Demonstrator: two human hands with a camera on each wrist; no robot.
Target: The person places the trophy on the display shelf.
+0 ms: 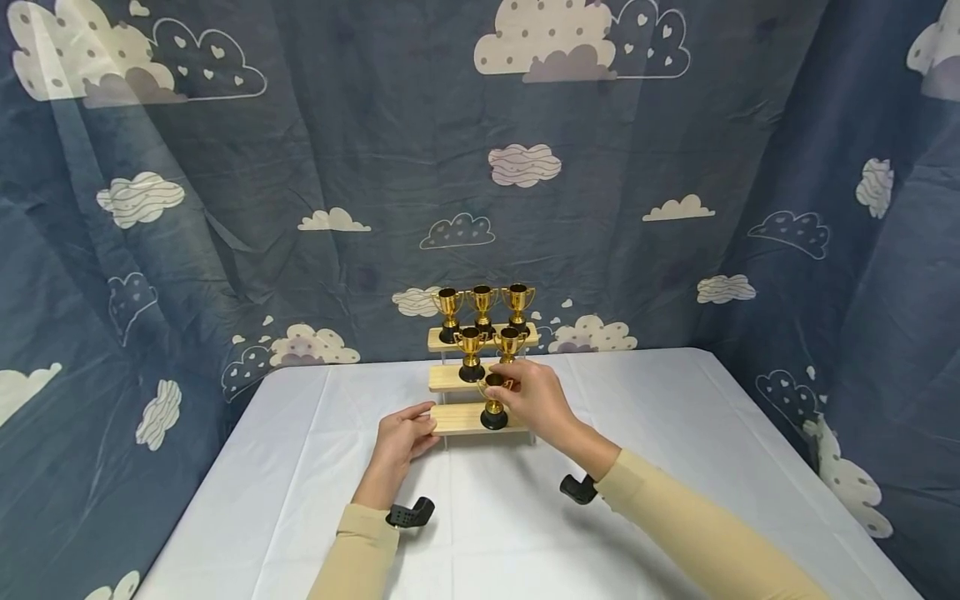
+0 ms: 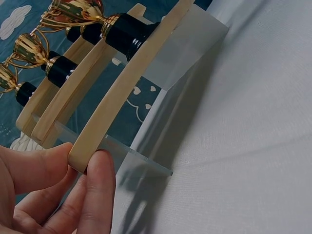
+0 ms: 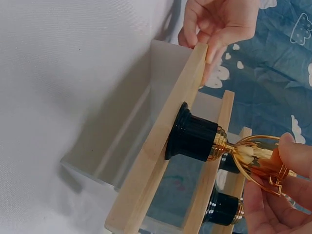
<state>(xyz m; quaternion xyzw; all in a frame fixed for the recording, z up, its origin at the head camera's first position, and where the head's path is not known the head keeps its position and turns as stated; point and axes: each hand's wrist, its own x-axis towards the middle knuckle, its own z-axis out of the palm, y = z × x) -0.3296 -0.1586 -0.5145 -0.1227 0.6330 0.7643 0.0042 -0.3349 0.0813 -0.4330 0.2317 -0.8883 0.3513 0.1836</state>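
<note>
A small gold trophy cup [image 1: 494, 415] with a black base stands upright on the lowest wooden step of a three-tier display stand [image 1: 455, 419]. My right hand [image 1: 537, 402] pinches this trophy by its cup and handles; in the right wrist view the black base [image 3: 194, 138] meets the board. At the left end of the same step, my left hand [image 1: 400, 439] grips the board between thumb and fingers, as the left wrist view shows at the board's tip [image 2: 87, 148]. Two similar trophies [image 1: 471, 357] stand on the middle step and three more [image 1: 449, 315] on the top one.
Clear plastic side panels [image 2: 187, 51] support the wooden steps. The stand is near the back edge of a table with a white cloth [image 1: 315, 500]. Behind it hangs a dark blue cloud-patterned curtain [image 1: 375, 150], which also runs along both sides.
</note>
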